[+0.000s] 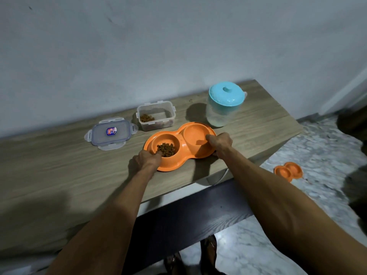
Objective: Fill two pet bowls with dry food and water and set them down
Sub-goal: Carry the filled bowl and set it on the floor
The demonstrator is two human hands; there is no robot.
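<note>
The orange double bowl sits on the worktop with its long axis running from left hand to right hand, each grip pinching an end rim, kibble end left, just in front of the blue-lidded jug.

The only print in view is a small blue, red and white sticker on the clear container lid lying flat on the desk, and its lettering is too small and blurred to read.
</note>
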